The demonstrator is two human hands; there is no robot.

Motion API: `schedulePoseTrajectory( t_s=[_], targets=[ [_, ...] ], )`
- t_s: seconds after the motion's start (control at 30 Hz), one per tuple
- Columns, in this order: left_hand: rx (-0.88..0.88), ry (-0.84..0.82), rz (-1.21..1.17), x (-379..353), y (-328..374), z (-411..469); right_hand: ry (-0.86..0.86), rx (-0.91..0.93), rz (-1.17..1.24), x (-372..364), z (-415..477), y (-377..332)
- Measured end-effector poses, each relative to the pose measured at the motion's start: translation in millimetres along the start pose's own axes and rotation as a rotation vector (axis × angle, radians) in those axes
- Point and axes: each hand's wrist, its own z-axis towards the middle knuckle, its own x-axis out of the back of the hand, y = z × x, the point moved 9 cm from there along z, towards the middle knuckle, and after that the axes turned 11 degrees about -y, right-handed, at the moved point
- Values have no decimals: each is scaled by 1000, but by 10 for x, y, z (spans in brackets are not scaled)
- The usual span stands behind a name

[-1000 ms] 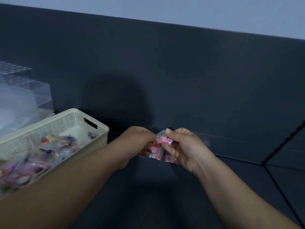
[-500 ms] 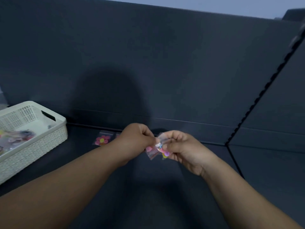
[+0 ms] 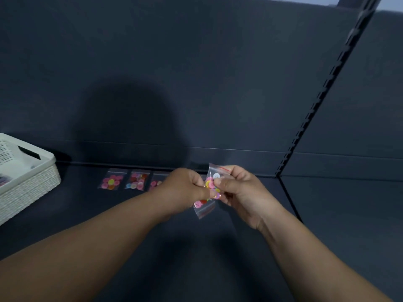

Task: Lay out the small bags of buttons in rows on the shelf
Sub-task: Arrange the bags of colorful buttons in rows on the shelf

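Above the dark shelf [image 3: 327,214] my left hand [image 3: 185,188] and my right hand [image 3: 237,188] pinch small clear bags of coloured buttons between them. One bag [image 3: 214,178] stands up by my right thumb. Another bag [image 3: 204,207] hangs below my left fingers. Three bags lie in a row near the shelf's back edge: a first bag [image 3: 111,180], a second bag [image 3: 137,181], and a third bag [image 3: 157,182] partly hidden behind my left hand.
A white woven basket [image 3: 28,188] stands at the left edge of the shelf, with a few bags dimly seen inside. A dark back panel [image 3: 196,73] rises behind. A slotted upright rail [image 3: 316,105] runs diagonally at the right.
The view has swung to the right, so the basket has slid to the left edge and the row of bags has come into sight. The held bags have separated slightly between my hands.
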Motion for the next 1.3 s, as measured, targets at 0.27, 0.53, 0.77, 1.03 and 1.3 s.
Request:
schedulePoseTrajectory(
  t_s=[0.27, 0.53, 0.77, 1.03, 1.3],
  targets=[
    [9, 58, 20, 62, -48, 14, 288, -76, -299, 597, -66, 48],
    [18, 109, -55, 166, -128, 4, 368, -155, -851, 1028, 7, 137],
    [-4, 120, -78, 145, -119, 85, 299, 38, -1441, 711, -106, 136],
    [-29, 162, -139, 203, -166, 120, 200, 68, -1522, 568, 120, 220],
    [-16, 189, -162, 304, -263, 107, 51, 53, -1636, 494, 174, 316]
  ],
)
